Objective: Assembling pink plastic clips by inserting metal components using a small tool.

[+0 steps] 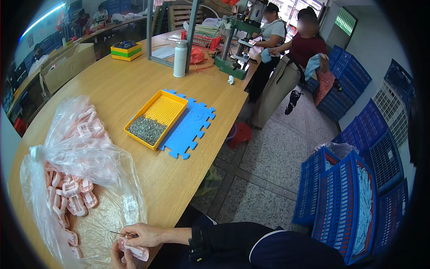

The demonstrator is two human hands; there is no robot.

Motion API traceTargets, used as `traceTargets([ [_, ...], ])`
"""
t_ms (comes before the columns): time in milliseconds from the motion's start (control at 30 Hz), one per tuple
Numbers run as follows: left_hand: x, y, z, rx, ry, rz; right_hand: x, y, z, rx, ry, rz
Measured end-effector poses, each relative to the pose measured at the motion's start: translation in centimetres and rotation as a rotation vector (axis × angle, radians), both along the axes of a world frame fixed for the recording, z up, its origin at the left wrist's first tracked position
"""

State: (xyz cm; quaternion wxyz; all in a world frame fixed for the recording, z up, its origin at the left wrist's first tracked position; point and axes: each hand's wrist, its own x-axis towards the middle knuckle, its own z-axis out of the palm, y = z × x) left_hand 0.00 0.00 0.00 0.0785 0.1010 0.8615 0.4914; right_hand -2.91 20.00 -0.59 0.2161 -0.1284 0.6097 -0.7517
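My left hand (122, 258) is closed around a pale pink plastic part (140, 253) at the table's near edge, fingers and thumb along its side. Just above it, my right hand (150, 235) is closed on a thin dark pointed tool (117, 233), whose tip sticks out to the left; its exact kind is too small to make out. The right fingers lie close over the pink part. To the left, a clear plastic bag (105, 163) lies spread on the table, with many similar pink parts (77, 204) spilling from its opening.
A yellow tray (168, 110) with small metal pieces (147, 130) rests partly on a blue foam mat (190, 123). Farther off stand a white bottle (180, 58) and a green press (233, 62). Two people stand beyond the table's right edge. Blue crates (333, 201) line the right side.
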Motion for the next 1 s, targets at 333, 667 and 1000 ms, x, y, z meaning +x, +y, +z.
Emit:
traceTargets([
  [333, 0.0, 0.5, 0.5, 0.04, -0.002, 0.031, -0.1, -0.4, -0.6, -0.039, 0.013, -0.014],
  [667, -5.9, -5.0, -1.6, 0.387, -0.235, -0.11, 0.1, -0.5, 0.5, 0.236, 0.272, -0.219],
  [1000, -6.4, -2.7, 7.4, -0.37, 0.461, -0.339, 14.2, 39.6, 7.4, 0.75, 0.136, -1.425],
])
